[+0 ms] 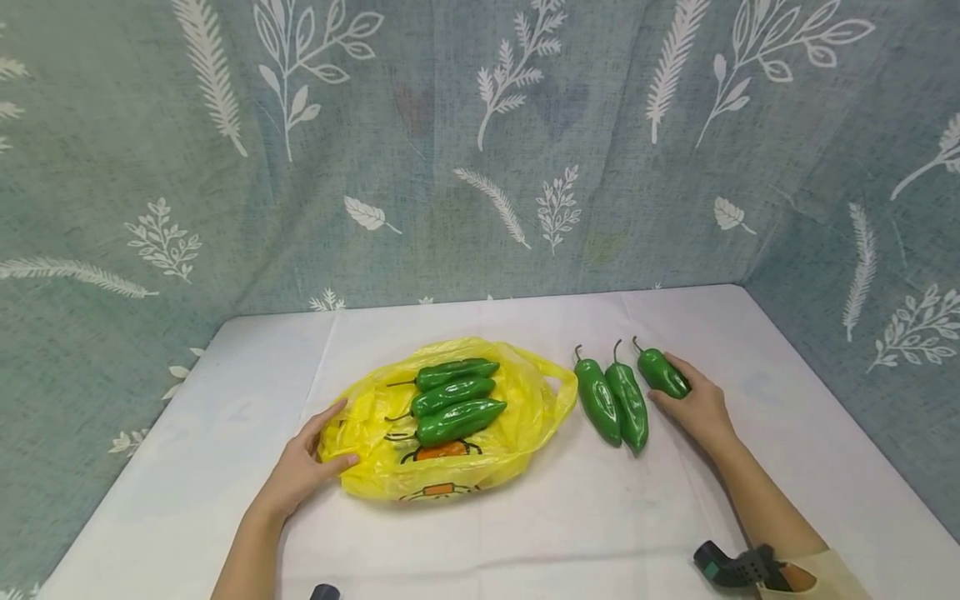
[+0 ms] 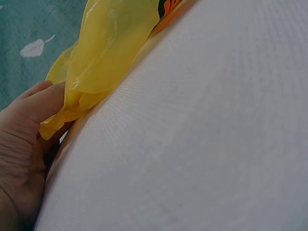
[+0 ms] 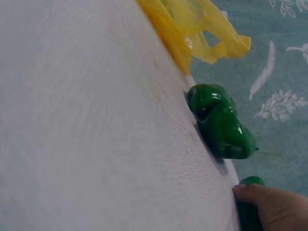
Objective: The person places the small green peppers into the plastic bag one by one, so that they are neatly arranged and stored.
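A yellow plastic bag (image 1: 528, 417) with an orange print lies spread on the white cloth. Three green peppers (image 1: 452, 422) rest side by side on its yellow plastic, stems to the left. At the bag's left end, my left hand (image 1: 300, 468) holds the edge between thumb and fingers; the left wrist view shows the bunched plastic (image 2: 79, 103) against the fingers. Off to the right, my right hand (image 1: 699, 408) grips a green pepper (image 1: 660, 371), thumb on the near side, its stem pointing away. Two more green peppers (image 1: 597, 402) lie between that hand and the bag.
White cloth (image 1: 570, 517) covers the table. A grey-green curtain (image 1: 420, 192) with white leaf prints hangs behind and at both sides. One bag handle loop (image 1: 564, 392) reaches close to the loose peppers. A dark wrist camera (image 1: 738, 568) sits on the right forearm.
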### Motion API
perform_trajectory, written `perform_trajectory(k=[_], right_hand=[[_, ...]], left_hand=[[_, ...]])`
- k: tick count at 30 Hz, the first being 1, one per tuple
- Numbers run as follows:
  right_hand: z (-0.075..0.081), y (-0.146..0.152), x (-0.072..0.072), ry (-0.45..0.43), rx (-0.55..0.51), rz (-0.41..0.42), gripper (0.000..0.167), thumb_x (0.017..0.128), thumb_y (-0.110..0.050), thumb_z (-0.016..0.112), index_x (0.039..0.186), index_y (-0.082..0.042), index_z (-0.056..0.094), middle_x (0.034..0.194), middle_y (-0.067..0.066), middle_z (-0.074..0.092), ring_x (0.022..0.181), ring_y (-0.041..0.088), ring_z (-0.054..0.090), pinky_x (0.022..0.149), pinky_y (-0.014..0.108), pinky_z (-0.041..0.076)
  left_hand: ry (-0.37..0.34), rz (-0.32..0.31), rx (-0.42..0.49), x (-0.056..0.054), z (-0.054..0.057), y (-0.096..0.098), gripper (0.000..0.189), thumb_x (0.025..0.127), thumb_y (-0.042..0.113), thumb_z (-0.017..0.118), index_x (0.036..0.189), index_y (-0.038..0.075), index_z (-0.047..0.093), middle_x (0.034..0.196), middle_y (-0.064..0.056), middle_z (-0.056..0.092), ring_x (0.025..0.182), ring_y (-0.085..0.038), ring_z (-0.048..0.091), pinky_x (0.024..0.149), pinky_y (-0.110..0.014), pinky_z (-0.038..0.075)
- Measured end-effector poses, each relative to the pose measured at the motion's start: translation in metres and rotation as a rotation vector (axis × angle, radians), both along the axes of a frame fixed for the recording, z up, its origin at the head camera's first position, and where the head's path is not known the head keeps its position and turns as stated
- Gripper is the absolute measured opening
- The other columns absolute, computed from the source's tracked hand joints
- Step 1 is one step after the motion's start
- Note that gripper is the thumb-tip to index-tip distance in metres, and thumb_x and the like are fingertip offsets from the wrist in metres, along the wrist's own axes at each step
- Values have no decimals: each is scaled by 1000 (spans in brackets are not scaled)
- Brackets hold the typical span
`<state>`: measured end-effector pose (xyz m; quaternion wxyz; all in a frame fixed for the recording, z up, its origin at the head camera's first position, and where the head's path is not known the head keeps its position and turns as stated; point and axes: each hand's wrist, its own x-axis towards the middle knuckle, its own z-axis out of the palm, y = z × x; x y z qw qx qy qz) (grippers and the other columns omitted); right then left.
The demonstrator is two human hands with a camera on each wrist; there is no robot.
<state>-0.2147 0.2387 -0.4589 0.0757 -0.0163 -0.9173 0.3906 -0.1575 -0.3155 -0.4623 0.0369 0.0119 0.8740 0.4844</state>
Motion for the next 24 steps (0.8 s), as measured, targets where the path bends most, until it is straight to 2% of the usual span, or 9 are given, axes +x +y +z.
perform_trajectory(k=[14,19,24], right_hand=[[0,1,0,35,-55,-50,70,84,-20,71,143,-3,38,138,31,42,122,47,44,97,61,41],[2,0,1,27,-88,-66,71,85,-21,70,145,-4,36,140,30,41,123,47,43,97,61,40],[5,-2,2,57,-104,-87,71,85,-21,70,146,-7,35,141,29,40,123,47,43,97,62,41]], left_hand=[[-11,6,-14,-1,-1,1,90,76,31,79,150,22,28,157,-13,18,144,-39,10,114,-61,12],[-8,2,-14,-1,-1,0,89,77,30,78,150,22,28,157,-13,18,144,-39,10,114,-61,12],[-5,-1,-19,-1,-2,0,89,77,30,78,150,22,28,156,-13,19,144,-39,12,114,-60,13]])
